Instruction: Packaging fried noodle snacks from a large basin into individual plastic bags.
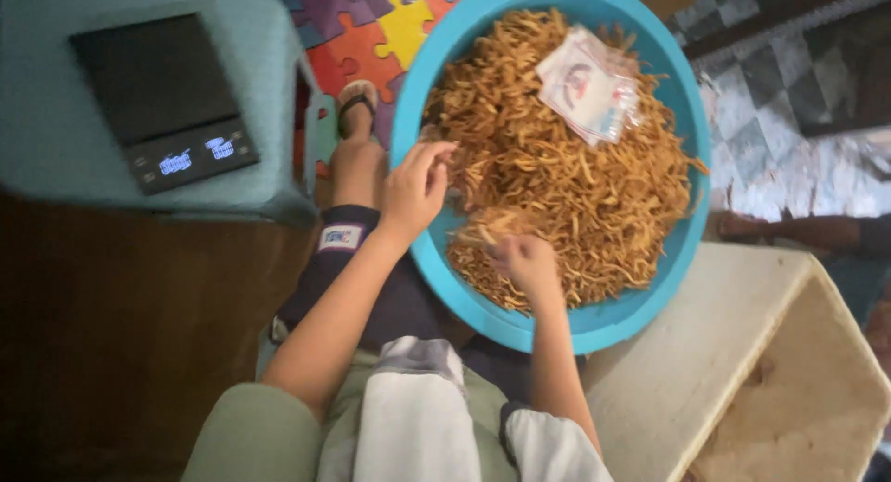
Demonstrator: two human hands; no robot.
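A big round blue basin (682,102) is heaped with thin golden-brown fried snack sticks (557,167). My left hand (415,187) rests at the basin's near-left rim, fingers bent and touching the sticks. My right hand (525,259) is closed around a small clear bag (487,227) stuffed with the sticks, low in the basin. A bundle of empty clear plastic bags (589,85) lies on top of the heap toward the far side.
A black digital scale (162,97) with a lit display sits on a teal stool (269,64) at the left. A foot in a sandal (357,102) rests on a coloured puzzle mat (371,27). A pale board (724,343) lies at the lower right.
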